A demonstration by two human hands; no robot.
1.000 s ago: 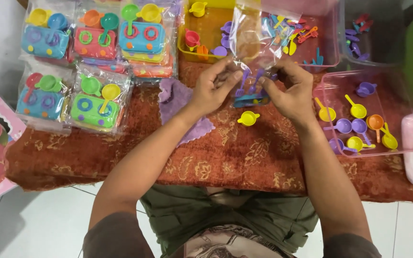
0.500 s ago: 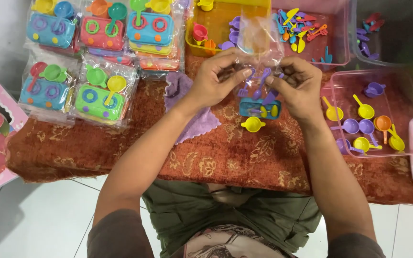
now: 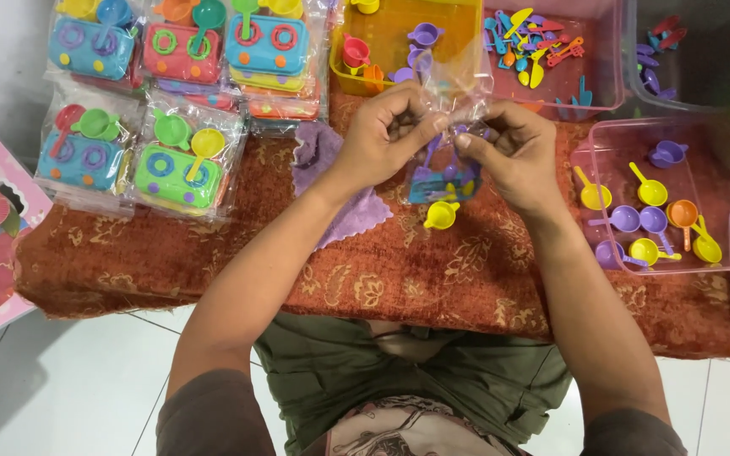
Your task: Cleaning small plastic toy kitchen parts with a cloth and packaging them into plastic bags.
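Head view: left hand (image 3: 386,135), right hand (image 3: 509,152) still pinching clear bag (image 3: 454,93), unmoved.

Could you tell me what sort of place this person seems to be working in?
Probably a home packing spot for toy kitchen sets: a low cloth-covered table, finished bagged sets, and a pink tub of loose toy pans. Both hands hold a clear bag.

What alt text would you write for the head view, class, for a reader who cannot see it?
Two bare hands, left hand and right hand, pinch a clear plastic bag of small toys above a red patterned cloth. A yellow toy pan lies below them, packed toy stove sets lie to the left, and a pink tray of toy pans sits right.
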